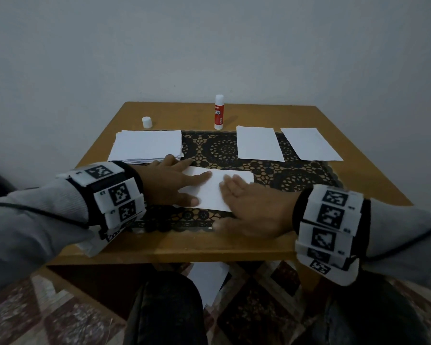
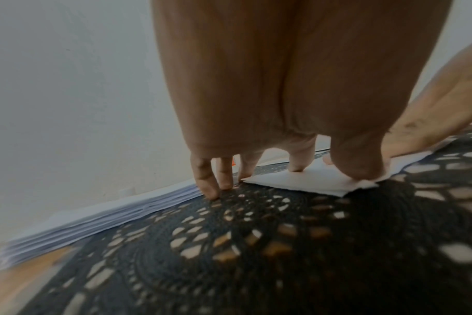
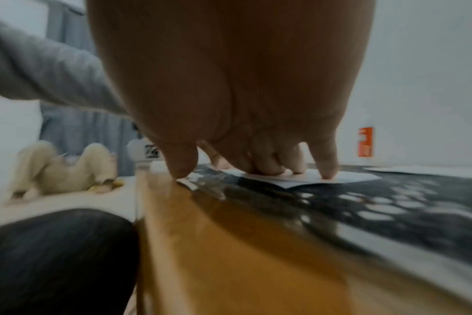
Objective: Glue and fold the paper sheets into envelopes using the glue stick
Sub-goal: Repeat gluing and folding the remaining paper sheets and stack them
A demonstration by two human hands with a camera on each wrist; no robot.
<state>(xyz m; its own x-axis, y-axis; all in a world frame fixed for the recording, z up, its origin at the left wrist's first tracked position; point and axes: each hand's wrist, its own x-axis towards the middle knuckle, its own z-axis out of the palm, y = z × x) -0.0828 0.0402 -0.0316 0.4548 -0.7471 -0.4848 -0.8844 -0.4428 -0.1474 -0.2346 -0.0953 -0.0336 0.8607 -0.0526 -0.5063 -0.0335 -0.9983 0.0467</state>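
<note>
A: What's the biggest thing there?

B: The table (image 1: 306,123), wooden, against a pale wall. A black lace mat (image 1: 279,168) lies across its middle.

A: And the paper?

B: A stack (image 1: 147,145) sits on the far left, partly on the mat. Two single sheets lie on the far right: one sheet (image 1: 258,143) on the mat, the other sheet (image 1: 310,143) just beside it, reaching past the mat's edge. They lie apart, not touching. A folded sheet (image 1: 214,192) lies near the front edge, on the mat, under both hands.

A: How are the hands?

B: The left hand (image 1: 171,183) lies flat on the folded sheet's left end, fingers straight and spread; in the left wrist view the thumb and one finger press the paper while the outer fingertips (image 2: 212,191) touch the mat beside the stack. The right hand (image 1: 254,207) rests palm down on the sheet's right end, fingers straight and together, their tips on the paper. The thumb touches the mat's near edge. Neither hand grips anything.

A: The glue?

B: The glue stick (image 1: 219,112) stands upright at the back of the table, uncapped, behind the mat, well apart from both hands. Its white cap (image 1: 147,122) stands to the left, behind the stack.
</note>
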